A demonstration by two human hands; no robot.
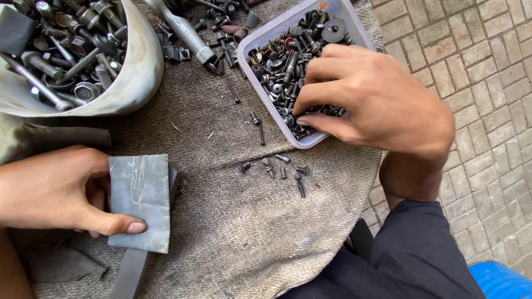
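My left hand [52, 191] grips a flat grey metal block [141, 199] at the lower left, thumb pressed on its face, holding it on the coarse cloth [221, 232]. My right hand [371, 97] reaches into a white rectangular plastic tray [266, 30] full of small dark screws and washers, its fingers curled down among them near the tray's front corner. Whether the fingers pinch a screw I cannot tell. Several loose small screws [277, 169] lie on the cloth just in front of the tray.
A round pale bowl [138, 72] at top left holds large bolts and nuts. More bolts and a metal tool [183, 30] lie between bowl and tray. A brick-paved floor [476, 66] shows right; a blue object [501, 279] sits at lower right.
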